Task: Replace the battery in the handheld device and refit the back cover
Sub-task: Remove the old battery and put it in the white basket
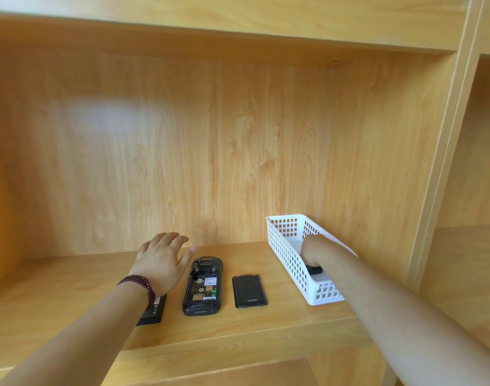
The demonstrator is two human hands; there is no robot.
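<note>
On the wooden shelf lie one handheld device, face down with its battery bay uncovered, one black back cover just to its right, and one battery to its left, partly hidden under the left wrist. The left hand hovers beside the device with fingers spread wide, holding nothing. The right hand reaches down into the one white basket, touching a black item; whether it grips cannot be told.
</note>
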